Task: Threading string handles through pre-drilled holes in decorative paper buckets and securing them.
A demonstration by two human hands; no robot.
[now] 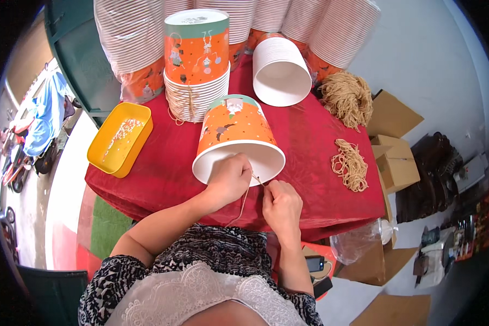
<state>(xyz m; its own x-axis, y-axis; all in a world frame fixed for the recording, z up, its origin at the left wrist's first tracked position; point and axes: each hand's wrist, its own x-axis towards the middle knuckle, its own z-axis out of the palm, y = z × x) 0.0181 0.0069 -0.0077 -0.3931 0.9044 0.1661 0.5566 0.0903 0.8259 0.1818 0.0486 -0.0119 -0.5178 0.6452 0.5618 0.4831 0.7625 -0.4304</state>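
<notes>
An orange paper bucket (pixel 236 127) with a green band lies on its side on the red cloth, its white open mouth facing me. My left hand (pixel 231 176) is closed at the mouth's lower part, pinching a tan string (pixel 244 202) whose loose end hangs toward my lap. Just to its right, my right hand (pixel 282 202) is also closed on the string, by the lower right of the rim. A short length of string runs between the two hands near the rim. The fingertips are partly hidden, so I cannot tell whether the string passes through the bucket's wall.
A yellow tray (pixel 137 142) of small pale pieces sits at left. Behind stand a nested bucket stack (pixel 196 54), wrapped stacks (pixel 129 38) and a tipped white-mouthed bucket (pixel 282 76). String bundles (pixel 349 164) lie at right. Cardboard boxes (pixel 399 163) are beyond the table's right edge.
</notes>
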